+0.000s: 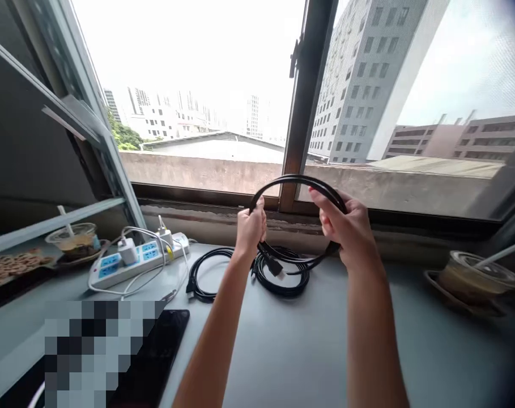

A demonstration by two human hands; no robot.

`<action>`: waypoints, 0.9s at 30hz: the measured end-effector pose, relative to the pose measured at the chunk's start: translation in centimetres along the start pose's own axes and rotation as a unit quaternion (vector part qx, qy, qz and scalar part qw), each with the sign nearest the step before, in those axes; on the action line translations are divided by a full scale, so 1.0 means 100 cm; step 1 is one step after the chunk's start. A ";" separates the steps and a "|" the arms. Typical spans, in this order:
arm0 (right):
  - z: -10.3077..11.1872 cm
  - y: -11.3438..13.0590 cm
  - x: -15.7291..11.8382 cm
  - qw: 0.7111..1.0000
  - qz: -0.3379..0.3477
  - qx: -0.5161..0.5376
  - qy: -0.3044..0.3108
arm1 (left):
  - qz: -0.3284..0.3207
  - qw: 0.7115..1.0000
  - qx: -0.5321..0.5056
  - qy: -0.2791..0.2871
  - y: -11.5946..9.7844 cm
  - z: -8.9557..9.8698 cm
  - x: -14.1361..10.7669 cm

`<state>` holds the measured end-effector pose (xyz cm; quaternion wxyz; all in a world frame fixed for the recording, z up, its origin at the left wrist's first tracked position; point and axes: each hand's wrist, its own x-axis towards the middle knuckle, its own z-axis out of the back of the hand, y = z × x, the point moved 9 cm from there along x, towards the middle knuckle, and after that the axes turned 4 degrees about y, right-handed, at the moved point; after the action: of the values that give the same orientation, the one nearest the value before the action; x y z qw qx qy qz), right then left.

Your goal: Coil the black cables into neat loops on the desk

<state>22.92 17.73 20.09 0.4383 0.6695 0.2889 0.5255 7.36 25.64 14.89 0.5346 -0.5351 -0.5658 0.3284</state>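
Note:
A looped black cable (297, 179) is held up between my two hands, above the grey table. My left hand (251, 228) is closed around the left side of the loop. Fingers of my right hand (342, 221) grip its upper right side. A black connector (274, 266) hangs at the bottom of the loop. Behind and below lies a coiled black cable (282, 290) on the table, partly hidden by the held one. Another coiled black cable (204, 294) rests to its left, partly covered by my left forearm.
A white power strip (144, 262) with plugged-in chargers and white cords lies on the left. Cups stand at the far left (76, 241) and right (473, 277). A dark flat device (167, 334) is at the lower left. Windows (189, 113) rise behind the table (299, 351).

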 end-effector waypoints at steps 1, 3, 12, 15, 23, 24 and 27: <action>-0.004 0.000 -0.002 1.000 -0.011 0.016 0.013 | 0.010 0.999 0.031 -0.002 0.004 0.002 0.002; -0.007 0.004 -0.006 0.999 -0.017 0.036 0.015 | 0.008 0.997 0.071 -0.006 0.006 0.007 0.007; 0.005 0.044 -0.036 0.992 0.074 0.061 -0.078 | 0.145 0.944 0.207 0.212 0.040 -0.022 -0.012; 0.008 0.060 -0.048 0.983 0.131 0.080 -0.096 | 0.190 0.900 0.178 0.348 0.052 -0.056 -0.035; 0.030 0.035 -0.035 0.942 0.127 0.270 -0.157 | -0.028 0.967 -0.002 0.252 -0.009 -0.058 -0.017; 0.030 0.029 -0.028 0.940 0.128 0.280 -0.147 | -0.038 0.972 -0.038 0.229 -0.015 -0.052 -0.015; 0.024 0.015 -0.010 0.945 0.120 0.288 -0.097 | -0.048 0.968 -0.159 0.190 -0.027 -0.042 -0.013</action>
<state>24.83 15.50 20.78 0.1868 0.8443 0.3020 0.4014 10.53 22.98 17.97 0.5557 -0.6375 -0.5240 0.1007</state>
